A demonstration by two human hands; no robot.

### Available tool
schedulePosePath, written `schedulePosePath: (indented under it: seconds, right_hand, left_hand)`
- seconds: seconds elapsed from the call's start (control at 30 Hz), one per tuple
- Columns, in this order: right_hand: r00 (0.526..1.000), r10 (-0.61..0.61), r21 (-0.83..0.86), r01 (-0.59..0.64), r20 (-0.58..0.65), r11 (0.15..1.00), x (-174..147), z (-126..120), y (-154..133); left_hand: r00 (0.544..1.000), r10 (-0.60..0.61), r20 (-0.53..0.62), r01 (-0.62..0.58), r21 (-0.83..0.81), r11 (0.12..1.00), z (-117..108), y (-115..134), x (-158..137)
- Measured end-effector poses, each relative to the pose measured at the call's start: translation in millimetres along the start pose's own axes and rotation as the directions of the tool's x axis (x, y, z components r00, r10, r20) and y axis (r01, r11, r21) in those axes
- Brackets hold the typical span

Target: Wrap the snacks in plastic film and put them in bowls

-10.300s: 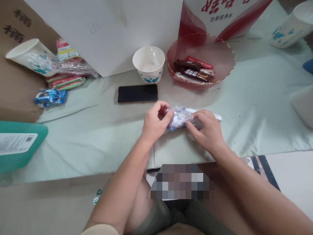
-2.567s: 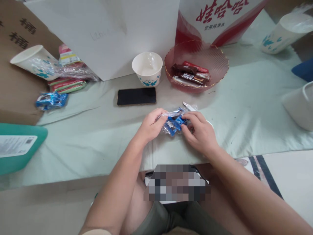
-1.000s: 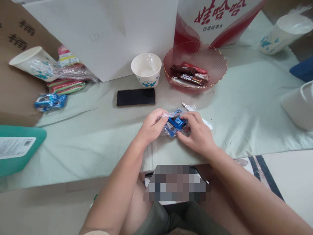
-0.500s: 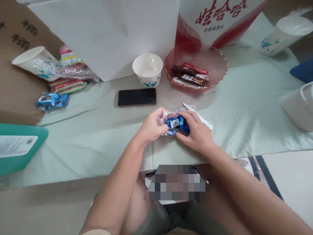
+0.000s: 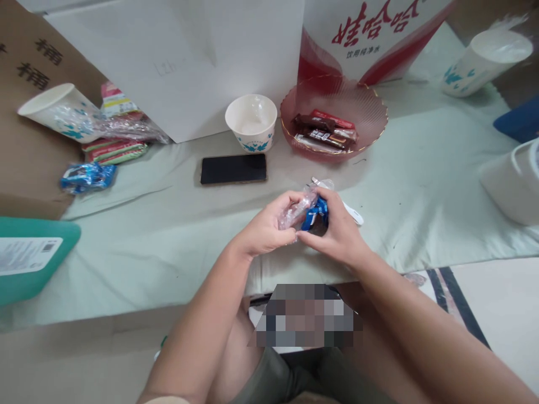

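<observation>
My left hand (image 5: 267,227) is closed around crinkled clear plastic wrap (image 5: 296,212), above the cloth near the table's front edge. Against it, my right hand (image 5: 344,233) grips a shiny blue packet (image 5: 312,217), with the fingers curled over its far side. Part of the packet is hidden by the fingers and the plastic. Beneath my right hand lies a slim white-handled tool (image 5: 354,215) with a metal tip, its middle covered. A black phone (image 5: 234,169) rests flat beyond my left hand.
Behind the phone stands a white paper bowl (image 5: 252,133), beside a pink glass bowl (image 5: 373,137) of wrapped bars. White boxes (image 5: 177,67) back them. On the left are a tipped paper cup (image 5: 59,115), blue packets (image 5: 88,177) and a green container (image 5: 63,233). A white vessel (image 5: 511,185) stands right.
My left hand has shifted right and turned, with the clear plastic now bunched in it. The blue packet is more covered and sits closer within my right hand. The view has shifted slightly.
</observation>
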State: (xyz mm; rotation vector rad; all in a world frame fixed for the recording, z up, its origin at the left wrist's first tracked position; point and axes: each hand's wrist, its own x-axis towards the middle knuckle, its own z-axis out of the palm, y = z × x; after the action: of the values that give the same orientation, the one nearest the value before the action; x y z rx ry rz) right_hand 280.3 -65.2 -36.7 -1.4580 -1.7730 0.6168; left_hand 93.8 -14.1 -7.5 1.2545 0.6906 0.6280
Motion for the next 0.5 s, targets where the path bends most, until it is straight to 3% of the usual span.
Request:
schedulePosePath:
  seconds: [0.1,0.2,0.33,0.4,0.5]
  right_hand:
    - [0.997,0.071,0.093,-0.068,-0.022,0.993,1.2,2.9,-0.9]
    - [0.986,0.136,0.191,-0.116,-0.095,0.975,4.5,6.8,-1.9]
    - [0.946,0.252,0.253,-0.198,-0.205,0.947,10.1,8.8,-5.5]
    - [0.928,0.313,0.342,-0.233,-0.203,0.911,12.0,7.4,-7.8]
    - [0.906,0.394,0.489,-0.277,-0.154,0.828,13.0,5.3,-9.8]
  left_hand:
    - [0.998,0.063,0.023,-0.064,0.058,0.996,2.1,-1.7,1.6]
    - [0.984,0.177,0.015,-0.176,0.217,0.960,6.7,-6.0,4.9]
    - [0.936,0.294,-0.193,-0.181,0.452,0.873,13.0,-10.6,8.7]
    - [0.897,0.309,-0.317,-0.145,0.450,0.881,13.0,-10.6,9.0]
    - [0.851,0.256,-0.459,-0.109,0.322,0.940,9.4,-8.2,7.2]
